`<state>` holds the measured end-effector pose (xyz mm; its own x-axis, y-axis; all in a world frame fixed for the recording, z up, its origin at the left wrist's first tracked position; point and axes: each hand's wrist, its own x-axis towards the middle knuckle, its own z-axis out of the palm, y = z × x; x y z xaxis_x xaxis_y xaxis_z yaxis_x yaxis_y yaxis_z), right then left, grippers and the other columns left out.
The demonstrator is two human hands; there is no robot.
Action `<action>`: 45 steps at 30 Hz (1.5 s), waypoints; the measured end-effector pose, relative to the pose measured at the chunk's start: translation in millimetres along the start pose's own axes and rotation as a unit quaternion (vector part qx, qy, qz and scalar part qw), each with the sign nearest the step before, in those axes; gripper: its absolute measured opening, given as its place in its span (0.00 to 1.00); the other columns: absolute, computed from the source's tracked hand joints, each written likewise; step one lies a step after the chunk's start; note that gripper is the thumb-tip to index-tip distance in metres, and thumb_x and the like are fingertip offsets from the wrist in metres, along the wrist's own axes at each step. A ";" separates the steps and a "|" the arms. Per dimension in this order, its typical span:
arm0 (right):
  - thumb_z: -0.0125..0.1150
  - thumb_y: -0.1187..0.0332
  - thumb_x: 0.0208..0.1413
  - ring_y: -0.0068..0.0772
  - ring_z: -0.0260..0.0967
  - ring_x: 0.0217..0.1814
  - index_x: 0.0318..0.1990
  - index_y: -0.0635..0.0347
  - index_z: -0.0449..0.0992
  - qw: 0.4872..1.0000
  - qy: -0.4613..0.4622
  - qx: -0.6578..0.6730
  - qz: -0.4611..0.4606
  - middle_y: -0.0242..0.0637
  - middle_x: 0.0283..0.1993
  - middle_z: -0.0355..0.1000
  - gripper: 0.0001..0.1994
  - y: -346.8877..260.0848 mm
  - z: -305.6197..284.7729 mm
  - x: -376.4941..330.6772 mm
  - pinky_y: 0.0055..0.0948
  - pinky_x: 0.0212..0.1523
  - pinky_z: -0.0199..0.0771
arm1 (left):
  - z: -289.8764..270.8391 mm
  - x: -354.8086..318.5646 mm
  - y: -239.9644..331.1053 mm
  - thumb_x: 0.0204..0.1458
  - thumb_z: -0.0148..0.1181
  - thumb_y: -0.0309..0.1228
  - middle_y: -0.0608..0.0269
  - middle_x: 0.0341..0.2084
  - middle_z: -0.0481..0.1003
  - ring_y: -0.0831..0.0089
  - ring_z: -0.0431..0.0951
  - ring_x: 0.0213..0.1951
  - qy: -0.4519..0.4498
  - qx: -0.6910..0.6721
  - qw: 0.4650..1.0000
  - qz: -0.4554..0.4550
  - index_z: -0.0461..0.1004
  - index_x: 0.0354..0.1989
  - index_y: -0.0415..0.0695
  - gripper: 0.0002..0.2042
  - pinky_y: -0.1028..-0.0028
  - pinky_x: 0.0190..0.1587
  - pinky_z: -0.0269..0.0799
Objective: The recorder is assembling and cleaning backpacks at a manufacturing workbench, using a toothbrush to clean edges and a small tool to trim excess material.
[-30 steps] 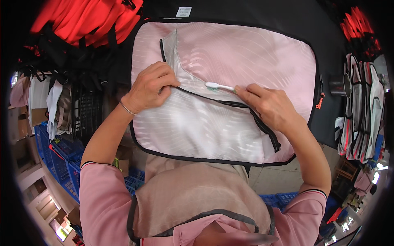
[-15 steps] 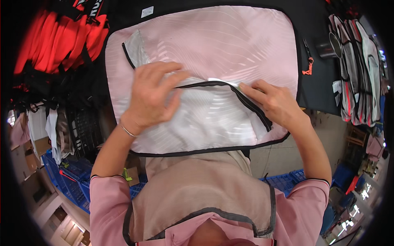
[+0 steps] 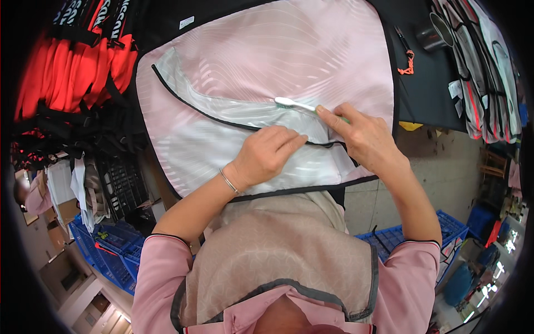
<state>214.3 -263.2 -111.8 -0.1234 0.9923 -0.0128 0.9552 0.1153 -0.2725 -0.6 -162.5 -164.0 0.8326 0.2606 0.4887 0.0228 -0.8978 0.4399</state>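
A large pink-and-white fabric panel (image 3: 334, 50) with black binding lies before me. Across its middle runs a pale grey pocket flap (image 3: 183, 83), its long edge bound in black. My left hand (image 3: 264, 158) rests on the panel's near half, fingers bent and pressed together at the flap's black-bound edge. In my right hand (image 3: 367, 136) is a toothbrush with a white head (image 3: 292, 104) and a bit of green showing by the fingers. The brush head lies against the fabric along the flap's far side. My palm hides most of the handle.
Red-and-black strapped goods (image 3: 72, 72) are piled at the left. Right of the panel lie a slim black tool with an orange cord (image 3: 407, 62) and a dark metal cup (image 3: 434, 36). Grey bound panels (image 3: 478, 72) stand at the far right. Blue crates (image 3: 105, 250) sit below.
My left hand has moved right and toward me, now on the flap's black edge. That edge has come down toward me in the middle. The toothbrush shows more plainly in my right hand.
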 end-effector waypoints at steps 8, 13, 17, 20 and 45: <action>0.56 0.79 0.46 0.37 0.74 0.34 0.60 0.51 0.68 0.996 -0.020 -0.020 0.087 0.34 0.37 0.67 0.29 10.1 5.3 -73.5 0.34 0.29 0.75 | 20.5 -15.4 -18.2 0.42 0.63 0.22 0.63 0.37 0.77 0.64 0.77 0.38 -0.026 -0.006 0.999 -0.021 0.79 0.44 0.44 0.17 0.69 0.39 0.73; 0.59 0.79 0.43 0.40 0.74 0.31 0.61 0.51 0.68 0.994 0.044 -0.014 0.100 0.35 0.38 0.67 0.32 0.4 15.1 -61.4 0.35 0.28 0.74 | 11.8 26.3 33.3 0.44 0.68 0.38 0.53 0.51 0.72 0.57 0.72 0.50 -0.072 -0.105 0.992 -0.026 0.69 0.58 0.42 0.31 0.61 0.52 0.65; 0.58 0.79 0.45 0.38 0.74 0.30 0.53 0.54 0.75 0.992 0.060 0.012 0.110 0.35 0.35 0.68 0.24 1.1 8.6 -93.1 0.34 0.26 0.74 | 20.4 26.9 34.8 0.40 0.71 0.41 0.55 0.44 0.71 0.59 0.71 0.46 -0.176 -0.127 0.976 -0.020 0.68 0.57 0.41 0.34 0.61 0.51 0.65; 0.56 0.80 0.47 0.40 0.73 0.27 0.56 0.56 0.73 0.992 0.060 0.021 0.111 0.36 0.35 0.68 0.25 -1.8 11.6 -91.3 0.37 0.26 0.75 | 23.7 22.9 34.7 0.33 0.75 0.38 0.60 0.36 0.69 0.61 0.70 0.40 -0.169 -0.138 0.976 -0.005 0.72 0.48 0.44 0.30 0.63 0.45 0.67; 0.54 0.76 0.48 0.42 0.76 0.30 0.60 0.70 0.64 0.962 -0.052 0.021 0.268 0.44 0.35 0.67 0.28 -111.5 15.7 -131.4 0.36 0.26 0.78 | 85.1 -29.8 13.5 0.40 0.62 0.24 0.66 0.34 0.72 0.68 0.73 0.33 -0.001 -0.133 0.980 0.149 0.72 0.29 0.44 0.07 0.70 0.34 0.69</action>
<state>119.8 -407.2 -94.9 0.3547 0.8986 -0.2582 0.8778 -0.4152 -0.2391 22.0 -212.6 -236.8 0.7815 -0.0001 0.6240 -0.3665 -0.8094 0.4589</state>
